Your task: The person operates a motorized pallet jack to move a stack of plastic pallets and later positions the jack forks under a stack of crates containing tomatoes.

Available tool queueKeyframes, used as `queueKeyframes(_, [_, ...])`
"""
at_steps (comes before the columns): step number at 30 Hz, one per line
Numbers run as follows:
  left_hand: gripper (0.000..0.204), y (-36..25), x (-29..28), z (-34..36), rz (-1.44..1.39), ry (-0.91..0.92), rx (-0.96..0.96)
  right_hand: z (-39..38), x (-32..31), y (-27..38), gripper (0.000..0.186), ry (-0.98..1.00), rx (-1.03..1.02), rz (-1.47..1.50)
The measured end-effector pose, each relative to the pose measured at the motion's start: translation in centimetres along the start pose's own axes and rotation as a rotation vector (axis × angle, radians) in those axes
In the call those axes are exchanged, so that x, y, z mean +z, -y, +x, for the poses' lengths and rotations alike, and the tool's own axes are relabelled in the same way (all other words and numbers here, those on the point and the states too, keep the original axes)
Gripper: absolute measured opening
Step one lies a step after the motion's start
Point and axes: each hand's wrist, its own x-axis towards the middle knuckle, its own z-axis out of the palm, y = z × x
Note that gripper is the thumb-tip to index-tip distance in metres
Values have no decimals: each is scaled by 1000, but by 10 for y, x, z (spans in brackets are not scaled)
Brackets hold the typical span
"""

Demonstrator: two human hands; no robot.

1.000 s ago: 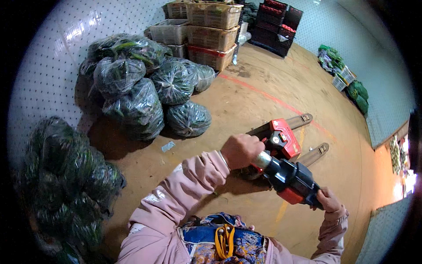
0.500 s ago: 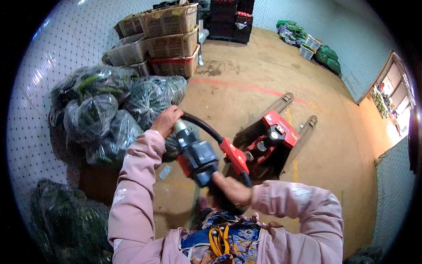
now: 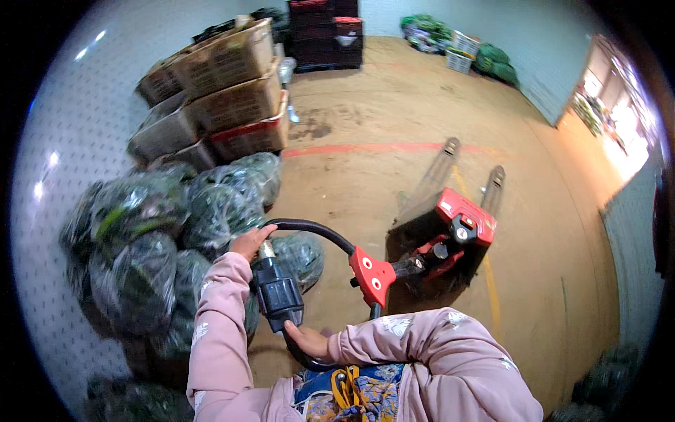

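Observation:
My left hand (image 3: 251,243) is closed around the upper end of a pallet jack's handle (image 3: 313,225), next to a shiny metal collar. Lower on the same black loop, my right hand (image 3: 307,343) grips close below a dark boxy housing (image 3: 279,294); some of its fingers are hidden. The loop joins a red hub (image 3: 371,276) with two round white-ringed marks. From there a dark shaft leads to the pallet jack's red body (image 3: 467,216) on the right. Its two forks (image 3: 494,188) point away from me, with nothing on them.
Clear plastic bags of dark green produce (image 3: 137,274) are heaped at left, close to my left arm. Behind them stand stacked crates (image 3: 235,98) and dark crates (image 3: 327,42). Green sacks (image 3: 494,63) and white baskets (image 3: 460,62) line the far wall. A bright doorway (image 3: 612,98) is at right.
The handle and both my hands have shifted left in view, toward the bags. The pallet jack's body sits slightly farther right and lower, and the whole view has turned a little.

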Motion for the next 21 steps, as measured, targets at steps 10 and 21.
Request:
queueKeyframes(10, [59,98,73,225,-53,10,409,160,-92,39,98,-391,144,87])
queueKeyframes(21, [29,85,86,504,-626,59,604,230,-224,147,65,-892,-60,342])
